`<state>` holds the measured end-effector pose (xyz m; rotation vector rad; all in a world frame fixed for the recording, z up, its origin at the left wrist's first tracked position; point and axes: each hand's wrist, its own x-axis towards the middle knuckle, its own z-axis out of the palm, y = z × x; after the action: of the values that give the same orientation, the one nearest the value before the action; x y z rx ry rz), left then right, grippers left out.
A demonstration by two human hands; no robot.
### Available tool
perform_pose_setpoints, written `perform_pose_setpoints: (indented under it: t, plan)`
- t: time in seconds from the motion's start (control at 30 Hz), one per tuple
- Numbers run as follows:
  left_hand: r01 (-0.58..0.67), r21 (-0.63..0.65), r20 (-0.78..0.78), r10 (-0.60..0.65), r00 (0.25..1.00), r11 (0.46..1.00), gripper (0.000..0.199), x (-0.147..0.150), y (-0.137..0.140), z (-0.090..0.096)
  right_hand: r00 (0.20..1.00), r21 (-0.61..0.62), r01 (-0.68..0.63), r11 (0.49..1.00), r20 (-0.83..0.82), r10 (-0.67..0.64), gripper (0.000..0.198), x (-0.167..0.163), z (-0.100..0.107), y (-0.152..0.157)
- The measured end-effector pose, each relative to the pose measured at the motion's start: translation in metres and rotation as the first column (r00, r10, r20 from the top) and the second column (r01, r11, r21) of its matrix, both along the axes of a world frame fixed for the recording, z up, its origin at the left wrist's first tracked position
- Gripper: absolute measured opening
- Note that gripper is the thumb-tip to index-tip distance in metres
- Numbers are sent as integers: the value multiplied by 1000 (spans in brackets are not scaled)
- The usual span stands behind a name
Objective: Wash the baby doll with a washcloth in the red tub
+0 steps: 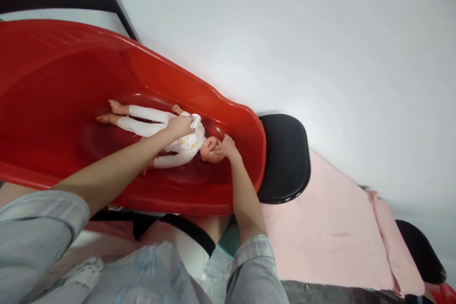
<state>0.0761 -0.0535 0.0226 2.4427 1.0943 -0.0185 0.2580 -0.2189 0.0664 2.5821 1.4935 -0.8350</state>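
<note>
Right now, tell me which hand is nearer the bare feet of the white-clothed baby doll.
Left. The left hand is on the doll's chest; the right hand, farther from the feet, is at the head.

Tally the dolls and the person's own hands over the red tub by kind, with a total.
Dolls: 1, the white-clothed doll
Person's hands: 2, the left hand and the right hand
Total: 3
</note>
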Motion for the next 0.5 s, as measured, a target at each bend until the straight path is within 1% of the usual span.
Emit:
perform_pose_setpoints:
  t: [0.03,0.1,0.17,0.2,0.3,0.43,0.5]
  plan:
    - [-44,23,-29,45,999,999,46,1,-5,5,999,-40,-42,998,16,43,112,-8,-6,3]
    - [-70,48,-28,72,997,996,48,4,-15,13,997,-106,-71,992,29,74,131,-22,-17,10]
    - [-64,56,-17,65,998,996,47,5,-24,16,998,-141,-35,989,42,41,146,-31,-23,14]
    - [-54,62,-8,55,998,997,46,6,-28,16,998,-146,-16,989,50,23,150,-34,-25,15]
    - [-18,67,5,18,1000,998,45,9,-37,12,998,-139,5,990,63,4,150,-36,-25,14]
    - [15,34,-12,-15,1000,999,52,13,-44,6,998,-132,8,991,62,0,146,-33,-23,13]
    - [53,25,-6,-53,999,998,55,14,-46,3,998,-135,8,991,64,1,146,-31,-23,12]
